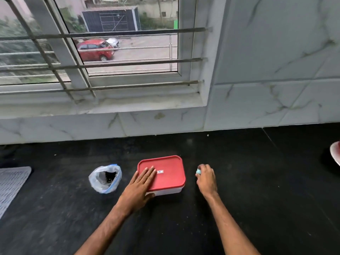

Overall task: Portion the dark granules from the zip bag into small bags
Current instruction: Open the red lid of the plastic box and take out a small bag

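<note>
Left hand (pixel 141 183) lies flat on the red-lidded plastic box (pixel 170 178); right hand (pixel 207 178) pinches a small pale-blue object (pixel 198 171). Clear blue-zip bag of dark granules (pixel 96 181) stands mouth-up, left of both.

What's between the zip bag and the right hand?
Head view: the red-lidded box, right of the zip bag, with the left hand flat on its lid. The right hand holds a blue object.
</note>
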The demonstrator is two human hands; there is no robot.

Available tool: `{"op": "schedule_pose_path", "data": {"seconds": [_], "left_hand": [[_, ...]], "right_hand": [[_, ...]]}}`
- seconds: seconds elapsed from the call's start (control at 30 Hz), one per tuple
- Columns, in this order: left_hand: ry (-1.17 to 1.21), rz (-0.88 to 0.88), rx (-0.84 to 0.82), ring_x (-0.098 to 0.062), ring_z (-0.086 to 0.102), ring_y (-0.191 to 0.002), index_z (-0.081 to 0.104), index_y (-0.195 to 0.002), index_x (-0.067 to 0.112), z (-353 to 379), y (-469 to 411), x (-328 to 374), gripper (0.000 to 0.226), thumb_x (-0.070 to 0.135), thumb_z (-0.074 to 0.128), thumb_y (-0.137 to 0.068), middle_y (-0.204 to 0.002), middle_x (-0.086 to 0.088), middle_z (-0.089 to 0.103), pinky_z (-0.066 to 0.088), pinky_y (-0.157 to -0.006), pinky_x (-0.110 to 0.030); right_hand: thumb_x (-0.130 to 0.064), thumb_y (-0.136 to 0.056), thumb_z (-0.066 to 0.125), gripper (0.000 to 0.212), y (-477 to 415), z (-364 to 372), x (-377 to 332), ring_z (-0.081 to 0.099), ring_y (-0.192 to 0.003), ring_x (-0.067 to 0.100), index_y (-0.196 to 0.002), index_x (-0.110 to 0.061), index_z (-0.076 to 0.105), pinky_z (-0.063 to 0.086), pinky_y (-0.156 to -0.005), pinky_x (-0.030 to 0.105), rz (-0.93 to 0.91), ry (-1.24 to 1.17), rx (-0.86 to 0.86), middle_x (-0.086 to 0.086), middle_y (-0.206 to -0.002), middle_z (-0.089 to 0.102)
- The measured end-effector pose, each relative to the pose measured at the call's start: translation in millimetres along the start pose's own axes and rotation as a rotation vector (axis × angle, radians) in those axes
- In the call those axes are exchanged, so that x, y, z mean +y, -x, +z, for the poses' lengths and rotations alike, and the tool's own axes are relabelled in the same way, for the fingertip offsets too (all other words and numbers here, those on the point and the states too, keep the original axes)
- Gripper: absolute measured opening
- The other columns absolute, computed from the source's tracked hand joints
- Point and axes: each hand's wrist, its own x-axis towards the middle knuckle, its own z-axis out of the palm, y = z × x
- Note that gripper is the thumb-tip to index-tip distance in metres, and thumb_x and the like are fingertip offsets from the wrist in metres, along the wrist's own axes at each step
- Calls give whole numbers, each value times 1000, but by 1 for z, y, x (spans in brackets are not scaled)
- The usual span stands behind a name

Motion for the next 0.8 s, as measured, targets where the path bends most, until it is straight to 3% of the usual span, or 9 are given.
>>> {"op": "schedule_pose_path", "data": {"seconds": [0.13, 0.23, 0.33, 0.5, 0.6, 0.67, 0.73, 0.8], "left_hand": [[5, -25, -9, -23, 25, -147, 24, -155, 14, -5, 4, 5, 83, 55, 42, -85, -161, -2, 25, 0, -117, -33], [43, -24, 15, -24, 19, -148, 17, -156, 16, -5, 9, 8, 88, 45, 58, -83, -162, -1, 18, -2, -117, -33], [74, -31, 14, -23, 17, -149, 14, -157, 19, -3, 15, 8, 95, 37, 66, -80, -163, 2, 15, -4, -118, -31], [257, 19, 175, -12, 0, -152, 9, -157, 19, -3, 24, 1, 101, 49, 66, -79, -165, 6, -2, -2, -121, -19], [429, -52, 240, -8, -11, -151, 2, -156, 12, -8, 25, -12, 129, 62, 77, -64, -164, 4, -11, -4, -120, -17], [525, -96, 209, -4, -16, -149, -7, -154, 10, -6, 23, -22, 140, 67, 79, -58, -162, 4, -17, -5, -121, -19], [666, -120, 147, 5, -15, -146, -13, -153, 14, -6, 23, -26, 141, 57, 82, -58, -160, 11, -18, 0, -123, -24], [804, -98, 97, 17, -6, -142, -16, -152, 19, -4, 23, -28, 130, 44, 75, -62, -158, 18, -13, 11, -123, -27]], "right_hand": [[-11, -91, 66, 30, 3, 13, 5, 52, -110, 22, -120, -13, 60, 45, -91, 29, -24, 60, -38, 5, -119, 56], [-17, -91, 68, 39, 0, 11, 6, 50, -115, 23, -128, -13, 56, 46, -93, 32, -22, 58, -62, 6, -125, 54], [-23, -87, 73, 51, -4, 1, -6, 48, -121, 27, -132, -9, 54, 48, -98, 37, -34, -8, 34, 9, -132, 53], [-26, -91, 67, 34, 6, -15, -71, 51, -119, 22, -121, -10, 62, 46, -101, 33, -357, -246, 226, 6, -124, 60], [-37, -94, 58, 41, 28, -8, -117, 50, -125, 20, -124, -10, 61, 41, -110, 33, -600, -226, 85, 6, -129, 59], [-50, -92, 47, 59, 45, 9, -137, 43, -136, 24, -135, -9, 54, 34, -116, 45, -658, -120, -90, 9, -142, 51], [-60, -90, 38, 75, 60, 26, -147, 21, -149, 24, -148, -12, 39, 12, -123, 52, -620, 42, -265, 9, -158, 30], [-66, -90, 32, 84, 71, 38, -145, 2, -153, 21, -155, -14, 25, -4, -122, 53, -629, 119, -293, 6, -165, 11]]}}
